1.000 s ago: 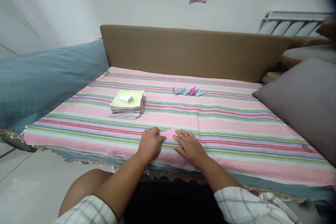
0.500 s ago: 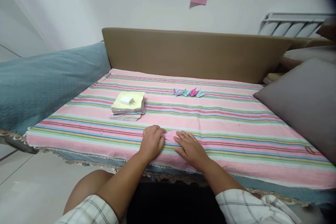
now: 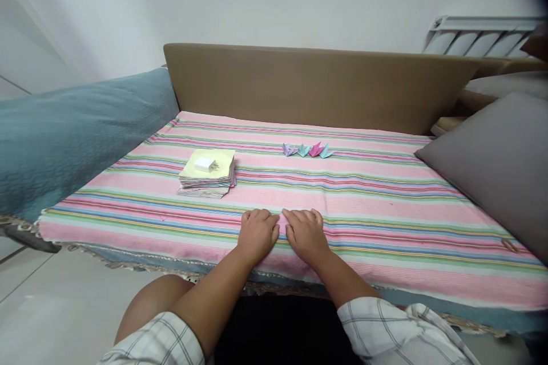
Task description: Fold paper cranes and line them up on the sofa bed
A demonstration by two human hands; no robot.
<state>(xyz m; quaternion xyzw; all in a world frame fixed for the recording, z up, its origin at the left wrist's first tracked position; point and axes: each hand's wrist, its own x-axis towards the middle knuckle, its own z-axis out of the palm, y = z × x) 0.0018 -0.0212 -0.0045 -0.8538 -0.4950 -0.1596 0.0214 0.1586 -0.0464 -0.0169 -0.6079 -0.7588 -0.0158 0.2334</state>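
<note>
My left hand (image 3: 257,234) and my right hand (image 3: 304,232) lie side by side on the striped cloth (image 3: 368,199) near its front edge, fingers bent down onto a small pink folded paper (image 3: 282,221). Only a sliver of the paper shows between the two hands; the rest is hidden under them. Both hands press it flat against the cloth.
A stack of coloured paper squares (image 3: 207,174) with a white charger plug (image 3: 206,165) on top sits to the left. Several small folded paper pieces (image 3: 307,150) lie in a row further back. A grey cushion (image 3: 492,165) is at right, a teal cover (image 3: 64,137) at left.
Both hands have drawn together over the pink paper, covering almost all of it; earlier a pink triangle showed between them. The view dipped slightly.
</note>
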